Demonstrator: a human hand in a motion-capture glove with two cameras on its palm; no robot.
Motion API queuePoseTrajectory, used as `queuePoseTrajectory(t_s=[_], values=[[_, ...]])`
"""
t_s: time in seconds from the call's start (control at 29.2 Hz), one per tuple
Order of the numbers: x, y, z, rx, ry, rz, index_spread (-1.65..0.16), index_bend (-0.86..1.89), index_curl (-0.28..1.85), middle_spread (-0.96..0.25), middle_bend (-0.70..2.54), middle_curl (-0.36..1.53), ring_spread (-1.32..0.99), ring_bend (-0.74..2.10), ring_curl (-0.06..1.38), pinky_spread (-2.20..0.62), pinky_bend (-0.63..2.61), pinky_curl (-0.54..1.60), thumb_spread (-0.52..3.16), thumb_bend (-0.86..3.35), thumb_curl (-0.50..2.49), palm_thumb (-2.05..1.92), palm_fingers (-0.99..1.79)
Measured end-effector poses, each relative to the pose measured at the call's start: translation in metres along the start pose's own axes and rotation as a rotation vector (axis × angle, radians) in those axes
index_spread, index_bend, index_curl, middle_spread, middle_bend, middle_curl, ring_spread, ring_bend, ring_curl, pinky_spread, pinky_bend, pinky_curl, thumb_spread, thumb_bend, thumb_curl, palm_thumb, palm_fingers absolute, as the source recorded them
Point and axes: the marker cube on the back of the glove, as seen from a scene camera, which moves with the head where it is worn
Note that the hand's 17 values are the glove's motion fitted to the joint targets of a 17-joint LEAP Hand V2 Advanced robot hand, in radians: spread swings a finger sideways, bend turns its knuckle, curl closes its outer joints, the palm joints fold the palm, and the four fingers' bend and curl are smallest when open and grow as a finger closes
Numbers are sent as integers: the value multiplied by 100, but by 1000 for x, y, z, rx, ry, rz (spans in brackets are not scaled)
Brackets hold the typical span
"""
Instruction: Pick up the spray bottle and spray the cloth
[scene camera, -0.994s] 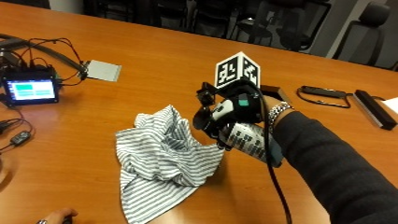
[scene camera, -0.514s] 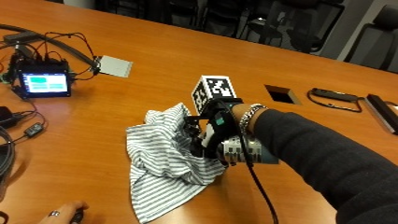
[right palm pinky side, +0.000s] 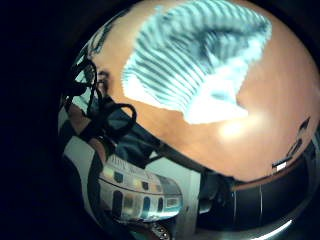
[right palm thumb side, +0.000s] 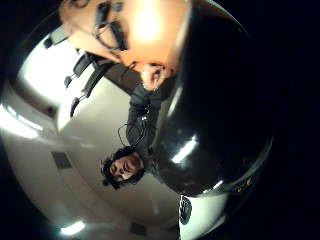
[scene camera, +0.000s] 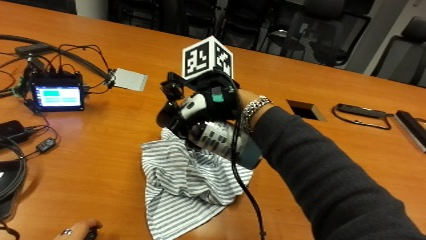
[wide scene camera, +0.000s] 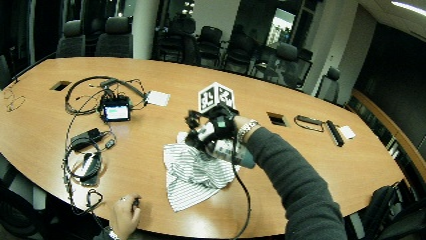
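A crumpled striped cloth (right palm pinky side: 200, 60) lies on the orange-brown tabletop (right palm pinky side: 280, 120). Close to the camera, apart from the cloth, sits a spray bottle (right palm pinky side: 137, 192) with a printed label. Black cables (right palm pinky side: 102, 112) loop beside the bottle.

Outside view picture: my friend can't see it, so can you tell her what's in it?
A gloved right hand grips a spray bottle above a crumpled striped cloth lying on a wooden table. A small lit screen with tangled cables sits farther along the table.
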Motion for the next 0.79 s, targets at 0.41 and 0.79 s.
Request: queuePoseTrajectory(t_s=[0.41,0.79], values=[[-51,-50,-7,635,-307,-482,-28,17,48,-17,43,47,-14,59,41,-21,48,38,110,-1,51,80,126],[16,-93,22,1075,-608,-357,-29,23,51,-17,39,46,-15,41,38,-3,25,33,119,2,50,90,104]])
